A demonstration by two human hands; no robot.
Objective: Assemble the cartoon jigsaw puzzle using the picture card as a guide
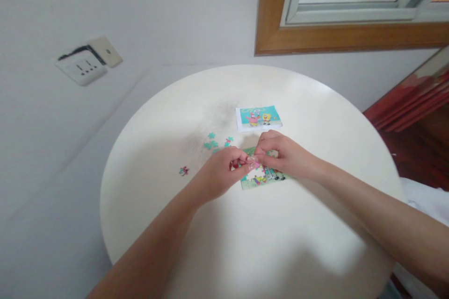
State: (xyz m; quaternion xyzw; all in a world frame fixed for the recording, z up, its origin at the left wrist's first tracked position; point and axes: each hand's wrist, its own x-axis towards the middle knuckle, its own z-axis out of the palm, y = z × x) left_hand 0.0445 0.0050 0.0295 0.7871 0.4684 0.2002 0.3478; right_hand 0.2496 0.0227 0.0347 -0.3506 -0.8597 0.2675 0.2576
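Observation:
A partly assembled jigsaw puzzle [248,184] with a cartoon picture lies flat on the table, a white gap showing in its left half. Over that gap my left hand [224,170] and my right hand [286,154] meet fingertip to fingertip. Both are closed in a pinch on a small pink puzzle piece [257,165], which the fingers partly cover. Loose green puzzle pieces [211,145] lie just beyond my left hand. Farther left is a small dark red and green cluster of pieces [184,171]. Behind the puzzle rests a cartoon reference picture [259,117] on white paper.
The round white table [252,238] stands against a white wall. A wooden window frame [315,37] is at the back right, and a wall socket [84,67] at the left. Red fabric [410,98] hangs beyond the table's right edge.

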